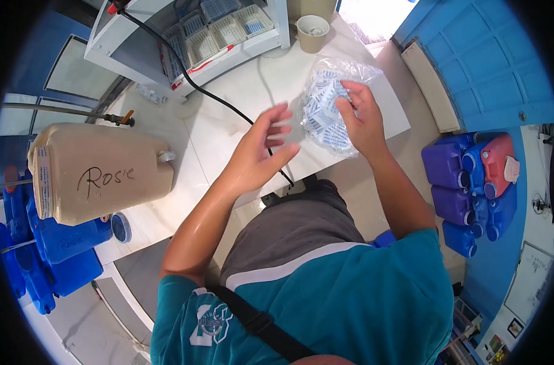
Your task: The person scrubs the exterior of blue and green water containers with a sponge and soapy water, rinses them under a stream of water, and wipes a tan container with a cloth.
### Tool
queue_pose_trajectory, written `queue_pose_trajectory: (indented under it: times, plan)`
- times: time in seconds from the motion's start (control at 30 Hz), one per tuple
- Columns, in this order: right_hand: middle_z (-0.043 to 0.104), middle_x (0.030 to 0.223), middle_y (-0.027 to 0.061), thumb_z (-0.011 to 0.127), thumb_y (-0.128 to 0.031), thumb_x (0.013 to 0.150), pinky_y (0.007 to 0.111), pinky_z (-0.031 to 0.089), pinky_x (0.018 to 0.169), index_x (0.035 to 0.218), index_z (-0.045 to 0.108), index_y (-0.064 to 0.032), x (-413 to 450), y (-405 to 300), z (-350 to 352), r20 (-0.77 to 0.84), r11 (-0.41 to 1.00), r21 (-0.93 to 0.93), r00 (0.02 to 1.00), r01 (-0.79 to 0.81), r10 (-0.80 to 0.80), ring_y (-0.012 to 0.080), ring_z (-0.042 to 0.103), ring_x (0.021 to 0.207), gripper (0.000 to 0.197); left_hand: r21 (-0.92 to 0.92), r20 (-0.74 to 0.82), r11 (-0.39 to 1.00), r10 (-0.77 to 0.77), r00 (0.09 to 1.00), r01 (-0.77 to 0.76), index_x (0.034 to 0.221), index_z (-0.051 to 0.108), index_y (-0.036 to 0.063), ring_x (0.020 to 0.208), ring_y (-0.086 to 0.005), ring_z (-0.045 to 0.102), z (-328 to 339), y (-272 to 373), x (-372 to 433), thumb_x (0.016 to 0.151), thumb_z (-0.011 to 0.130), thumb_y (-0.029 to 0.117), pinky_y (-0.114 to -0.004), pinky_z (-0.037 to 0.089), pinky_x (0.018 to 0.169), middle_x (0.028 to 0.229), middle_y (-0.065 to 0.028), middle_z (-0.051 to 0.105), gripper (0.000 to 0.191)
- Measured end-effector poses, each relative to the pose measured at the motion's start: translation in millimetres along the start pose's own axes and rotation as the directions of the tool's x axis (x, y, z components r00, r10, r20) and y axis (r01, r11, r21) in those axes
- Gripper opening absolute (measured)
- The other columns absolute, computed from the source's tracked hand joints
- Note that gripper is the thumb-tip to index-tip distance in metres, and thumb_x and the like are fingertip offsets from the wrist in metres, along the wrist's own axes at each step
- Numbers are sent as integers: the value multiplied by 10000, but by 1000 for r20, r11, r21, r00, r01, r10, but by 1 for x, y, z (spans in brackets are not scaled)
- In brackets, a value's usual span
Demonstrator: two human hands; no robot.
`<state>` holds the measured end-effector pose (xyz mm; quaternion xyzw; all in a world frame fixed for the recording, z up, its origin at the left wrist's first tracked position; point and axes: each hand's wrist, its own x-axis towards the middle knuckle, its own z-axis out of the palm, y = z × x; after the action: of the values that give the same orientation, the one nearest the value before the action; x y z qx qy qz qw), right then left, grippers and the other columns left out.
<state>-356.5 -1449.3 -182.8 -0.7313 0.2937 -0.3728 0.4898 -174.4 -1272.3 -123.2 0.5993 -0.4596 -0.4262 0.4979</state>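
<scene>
A clear plastic bag (pixel 320 107) full of small white packets with blue print lies on the white tiled counter (pixel 227 132). Over the bag's right part is my right hand (pixel 363 119), thumb and index finger apart; whether its fingertips touch the packets is hard to tell. My left hand (pixel 265 153) hovers left of the bag, fingers spread and nothing held. Beneath it a black hose (pixel 213 96) runs across the counter towards the front edge.
A beige water container (pixel 103 173) bearing handwriting stands at the left, near a round blue cap (pixel 121 227). A white shelf unit (pixel 231 57) holds small plastic baskets (pixel 227 32). Beyond the bag stands a beige mug (pixel 312 34). Coloured jugs (pixel 446 164) are stacked at the right wall.
</scene>
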Motion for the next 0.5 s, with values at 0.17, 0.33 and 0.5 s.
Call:
queue_pose_trajectory:
  times: [0.17,0.33,0.5]
  plan:
    - [641,1050,40,595,-220,1032,260,503,796,1278,520,19,9,-16,21,326,654,604,890,-455,319,91,599,947,351,-210,-125,970,-153,980,124,1409,450,-6,1048,-140,612,25,-6,50,940,679,89,-284,515,905,1224,-141,605,530]
    - [643,1048,47,562,-193,1047,253,528,788,1254,547,10,-11,-25,27,210,829,465,949,-309,236,105,621,911,290,-97,-224,984,-166,960,148,1179,554,-31,929,-115,647,28,-25,52,945,679,91,-256,530,844,1083,-92,656,292]
    - [656,1004,48,582,-165,1033,254,532,758,1177,581,6,-10,-17,29,201,764,505,915,-402,349,101,622,874,224,-206,-198,971,-164,966,122,1190,530,-18,921,-124,649,39,-23,43,949,668,69,-268,535,831,1056,-91,669,291]
